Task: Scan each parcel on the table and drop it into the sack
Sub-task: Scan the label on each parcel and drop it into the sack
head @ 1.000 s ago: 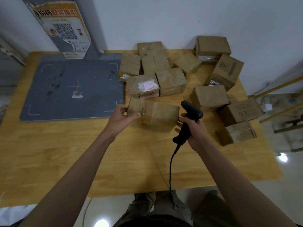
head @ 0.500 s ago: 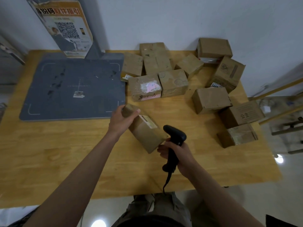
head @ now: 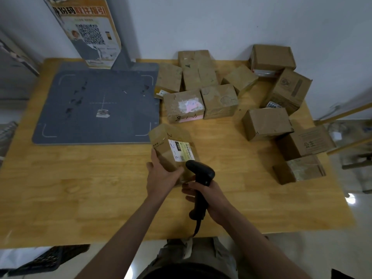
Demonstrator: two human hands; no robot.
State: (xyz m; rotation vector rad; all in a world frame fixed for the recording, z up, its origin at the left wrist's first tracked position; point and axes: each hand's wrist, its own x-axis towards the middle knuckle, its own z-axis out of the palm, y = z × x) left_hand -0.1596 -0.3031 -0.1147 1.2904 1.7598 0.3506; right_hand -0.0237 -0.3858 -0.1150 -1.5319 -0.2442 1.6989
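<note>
Gripping the parcel with my left hand above the table, I have turned its label up since before. My right hand clenches the scanner, now just beside it. Other parcels crowd behind; the grey pad lies left.

The small print on the white shipping label of the hand-held brown cardboard parcel is unreadable; the black scanner's cable disappears below the wooden table edge.
</note>
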